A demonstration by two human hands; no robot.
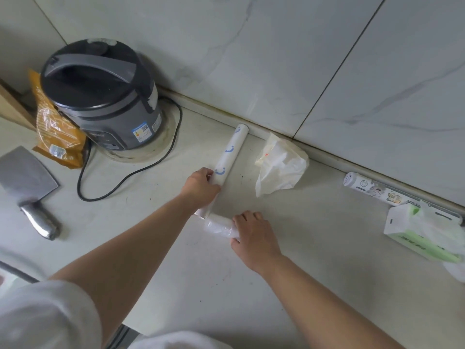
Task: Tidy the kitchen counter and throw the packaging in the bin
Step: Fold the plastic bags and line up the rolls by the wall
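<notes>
Nearest me, my right hand point(251, 233) curls over a short stub point(220, 226) swathed in clear film, lying crosswise on the counter point(314, 260). The stub meets the near end of the white roll point(232, 149) at a corner. My left hand point(201, 187) wraps that roll just above the corner. The roll's long axis runs away from me, tilted rightward, its far end almost at the wall point(276, 59). The left hand has the better hold on its length. It's a slim white tube with blue smile marks. Just right of it lies a crumpled plastic bag point(279, 167), probably packaging for the bin.
</notes>
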